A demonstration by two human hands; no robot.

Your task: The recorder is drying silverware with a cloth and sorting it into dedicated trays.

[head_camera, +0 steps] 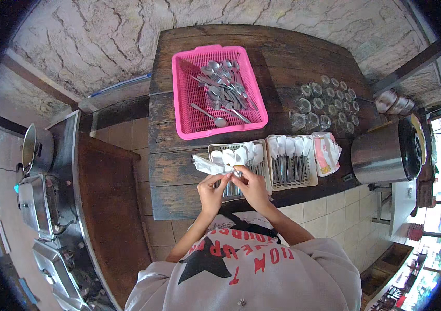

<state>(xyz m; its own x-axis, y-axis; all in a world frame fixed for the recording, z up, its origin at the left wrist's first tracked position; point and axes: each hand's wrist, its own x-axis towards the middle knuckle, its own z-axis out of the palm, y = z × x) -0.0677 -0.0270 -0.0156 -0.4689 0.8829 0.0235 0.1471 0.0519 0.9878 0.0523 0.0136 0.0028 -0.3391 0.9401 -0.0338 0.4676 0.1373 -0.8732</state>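
My left hand [210, 192] and my right hand [254, 190] meet over the near plastic basket. Pinched between their fingertips is a white paper napkin [210, 166], folded around cutlery whose metal shows at its right end. Below it, the left off-white basket [265, 144] holds napkin-topped cutlery [240, 155], partly hidden by my hands. A second off-white basket [294, 186] beside it has a row of napkin-wrapped cutlery [290, 165] with the metal handles towards me. Farther back, a pink plastic basket [220, 136] contains loose spoons and forks [224, 87].
An opened napkin packet [326, 153] lies against the right basket. Several upside-down glasses [329, 103] stand on the wooden table [177, 190]. A large steel pot [378, 153] is at the table's right. Metal chafing dishes [35, 204] line a counter on the left.
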